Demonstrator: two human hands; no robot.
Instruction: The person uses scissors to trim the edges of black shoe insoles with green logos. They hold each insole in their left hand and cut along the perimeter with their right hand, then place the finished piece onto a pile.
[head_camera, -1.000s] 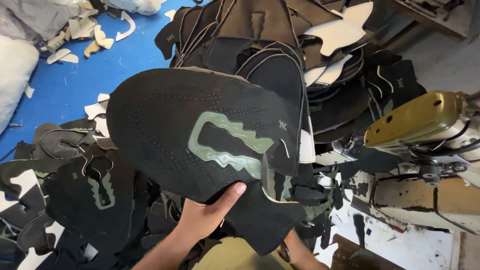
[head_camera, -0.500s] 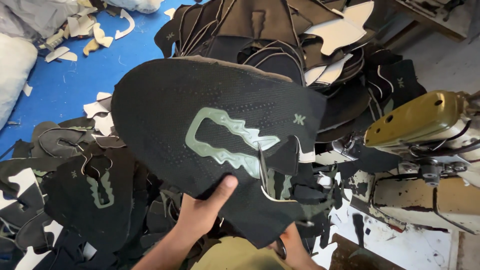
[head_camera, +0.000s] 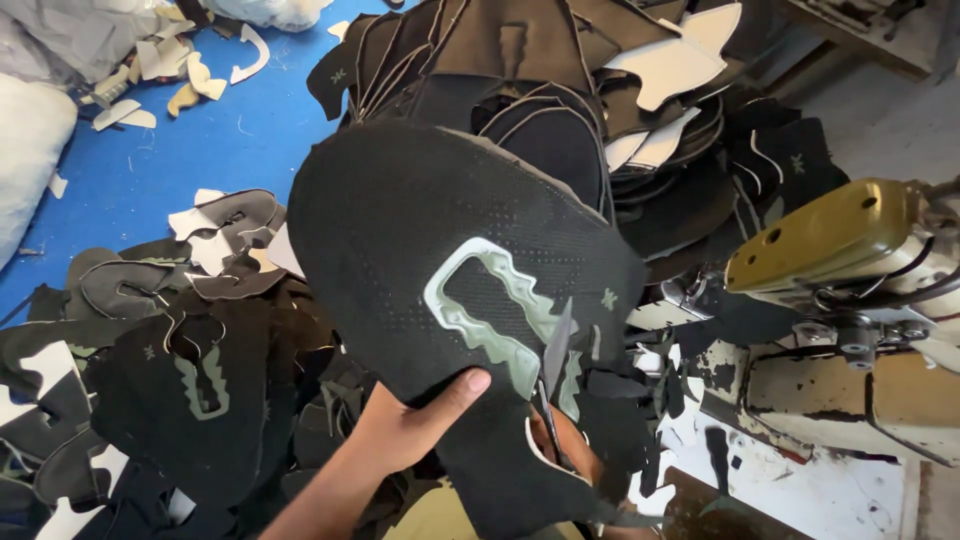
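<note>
Blue floor behind; left hand (head_camera: 405, 430) grips perforated black shoe upper (head_camera: 440, 260).

Blue floor (head_camera: 150, 170) under shoe-upper heaps (head_camera: 180, 380).

Stacked black shoe pieces (head_camera: 560, 110) block the way ahead; another heap (head_camera: 180, 380) crowds the left. A sewing machine (head_camera: 850, 290) bars the right side. Open passage exists only over the blue floor (head_camera: 150, 170) at upper left, scattered with pale offcuts (head_camera: 180, 75).
</note>
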